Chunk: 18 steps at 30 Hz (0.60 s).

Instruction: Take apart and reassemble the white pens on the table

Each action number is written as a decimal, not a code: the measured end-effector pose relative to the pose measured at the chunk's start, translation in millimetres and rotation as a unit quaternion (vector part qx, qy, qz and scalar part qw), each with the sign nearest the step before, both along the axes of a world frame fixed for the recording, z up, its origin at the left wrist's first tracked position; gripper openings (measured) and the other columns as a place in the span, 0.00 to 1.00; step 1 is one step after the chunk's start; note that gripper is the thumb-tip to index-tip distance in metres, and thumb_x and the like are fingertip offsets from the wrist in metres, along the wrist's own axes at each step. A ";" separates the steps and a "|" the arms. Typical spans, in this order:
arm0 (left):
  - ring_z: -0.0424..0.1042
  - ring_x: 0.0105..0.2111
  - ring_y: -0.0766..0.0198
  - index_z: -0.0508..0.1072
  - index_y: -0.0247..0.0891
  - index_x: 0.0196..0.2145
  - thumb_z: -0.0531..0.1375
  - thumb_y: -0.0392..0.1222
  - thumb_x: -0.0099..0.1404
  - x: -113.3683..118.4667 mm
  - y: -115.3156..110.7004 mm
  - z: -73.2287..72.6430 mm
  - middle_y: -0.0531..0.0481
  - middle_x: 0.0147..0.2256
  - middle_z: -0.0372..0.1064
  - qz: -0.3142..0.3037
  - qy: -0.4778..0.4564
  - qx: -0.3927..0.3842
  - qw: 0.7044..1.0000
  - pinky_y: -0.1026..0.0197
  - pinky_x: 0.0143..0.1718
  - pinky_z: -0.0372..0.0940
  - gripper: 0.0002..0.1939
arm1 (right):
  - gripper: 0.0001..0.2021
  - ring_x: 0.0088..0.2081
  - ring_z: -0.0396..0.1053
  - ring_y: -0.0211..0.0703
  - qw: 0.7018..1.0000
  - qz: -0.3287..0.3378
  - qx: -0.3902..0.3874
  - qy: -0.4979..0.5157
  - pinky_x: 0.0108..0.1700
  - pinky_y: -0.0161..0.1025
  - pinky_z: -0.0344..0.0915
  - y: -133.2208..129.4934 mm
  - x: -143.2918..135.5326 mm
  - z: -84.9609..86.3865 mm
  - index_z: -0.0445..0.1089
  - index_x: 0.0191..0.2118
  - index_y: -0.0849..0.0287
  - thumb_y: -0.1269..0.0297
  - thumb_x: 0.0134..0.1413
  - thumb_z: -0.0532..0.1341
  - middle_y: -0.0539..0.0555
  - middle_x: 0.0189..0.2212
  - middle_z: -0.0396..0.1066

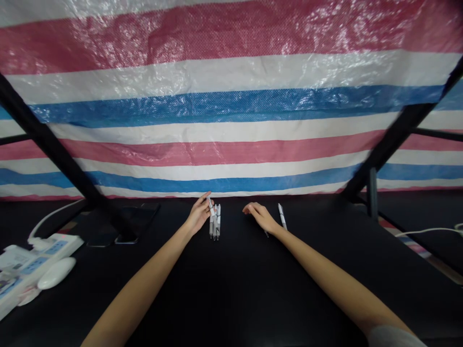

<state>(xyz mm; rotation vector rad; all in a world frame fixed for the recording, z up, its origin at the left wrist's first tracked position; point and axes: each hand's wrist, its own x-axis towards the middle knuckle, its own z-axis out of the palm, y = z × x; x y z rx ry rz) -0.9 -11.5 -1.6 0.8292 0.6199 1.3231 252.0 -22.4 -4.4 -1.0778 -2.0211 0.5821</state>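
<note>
Several white and grey pens (218,224) lie side by side on the black table, pointing away from me. My left hand (198,213) is at their left, with thumb and fingers closed on the upper end of one white pen (211,208) that slants over the others. To the right, my right hand (259,216) rests low over the table with its fingers curled; what is under them, if anything, is hidden. A thin tip of something shows below that wrist. Another white pen (282,216) lies just right of my right wrist.
A white power strip (36,265) with plugs and a white mouse (57,273) are at the left. Dark flat devices (139,219) lie behind a black frame bar (68,161). A second bar (392,144) stands at right, before a striped sheet (231,154).
</note>
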 end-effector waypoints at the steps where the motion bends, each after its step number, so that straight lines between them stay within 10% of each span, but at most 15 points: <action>1: 0.69 0.29 0.69 0.68 0.36 0.48 0.62 0.33 0.56 0.2 -0.7 0.7 0.52 0.28 0.67 -0.009 0.006 0.002 1.000 0.61 0.37 0.65 0.20 | 0.26 0.35 0.67 0.45 1.000 0.000 -0.001 -0.001 0.41 0.42 0.61 0.2 0.1 -0.1 0.69 0.32 0.59 0.47 0.61 0.42 0.55 0.30 0.71; 18: 0.65 0.26 0.70 0.69 0.38 0.48 0.62 0.31 0.53 -0.5 -0.5 3.9 0.54 0.25 0.65 -0.012 -0.013 0.011 1.000 0.64 0.34 0.61 0.22 | 0.27 0.34 0.68 0.44 1.000 0.001 -0.003 -0.014 0.41 0.42 0.61 1.6 -0.5 -0.5 0.69 0.30 0.59 0.45 0.61 0.41 0.55 0.28 0.71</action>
